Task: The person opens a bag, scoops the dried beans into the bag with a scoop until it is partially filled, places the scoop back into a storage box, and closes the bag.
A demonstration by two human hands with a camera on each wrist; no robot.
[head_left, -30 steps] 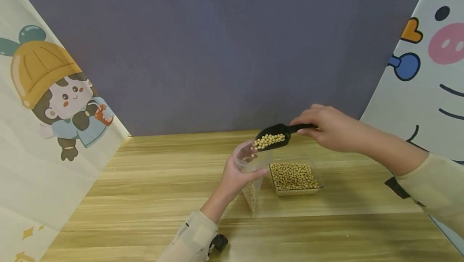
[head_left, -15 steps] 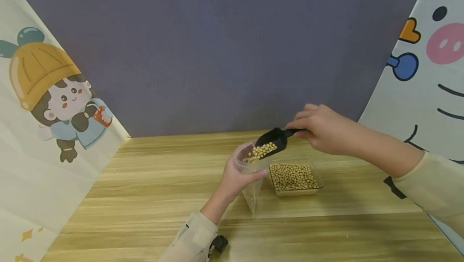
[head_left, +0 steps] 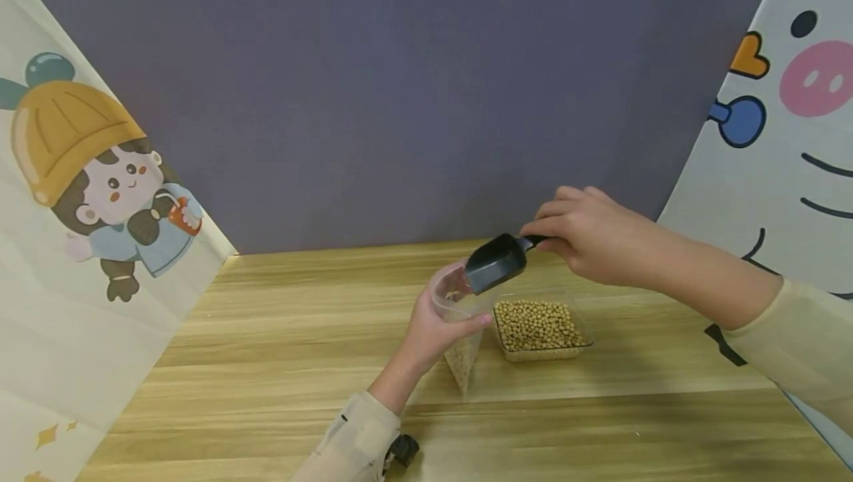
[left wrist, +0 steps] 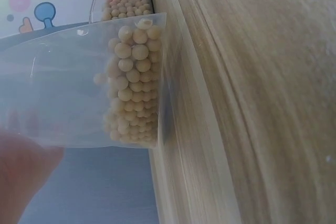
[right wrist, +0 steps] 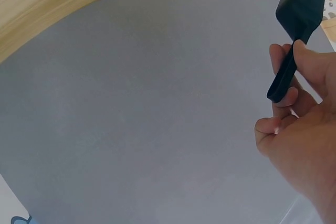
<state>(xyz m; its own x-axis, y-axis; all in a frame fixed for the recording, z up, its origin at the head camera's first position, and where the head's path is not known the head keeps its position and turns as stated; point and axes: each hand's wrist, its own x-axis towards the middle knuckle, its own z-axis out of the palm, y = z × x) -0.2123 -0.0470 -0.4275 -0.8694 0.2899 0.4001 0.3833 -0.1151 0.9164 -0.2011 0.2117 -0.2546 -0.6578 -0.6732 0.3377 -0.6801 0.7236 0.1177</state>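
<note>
My left hand (head_left: 429, 326) curls round the upper part of a clear plastic pouch (head_left: 461, 356), its mouth open upward. Pale round soybeans (left wrist: 131, 87) fill the pouch's lower end in the left wrist view. Between thumb and fingers, my right hand (head_left: 589, 234) pinches the handle of a black scoop (head_left: 496, 266). The scoop's bowl tilts down to the left with its tip at the pouch's mouth, and no beans show in it. In the right wrist view the underside of the scoop (right wrist: 304, 6) faces the camera.
Right of the pouch stands a clear rectangular tub (head_left: 543, 355) holding many soybeans. A wooden tabletop (head_left: 266, 363) lies under everything. Behind it rises a grey-blue wall (head_left: 413, 97), with cartoon-printed white panels (head_left: 40, 304) at the sides.
My right hand has moved slightly left and tipped the scoop further. The soybeans in its bowl slid into the pouch, leaving the bowl bare. My left hand stays in place.
</note>
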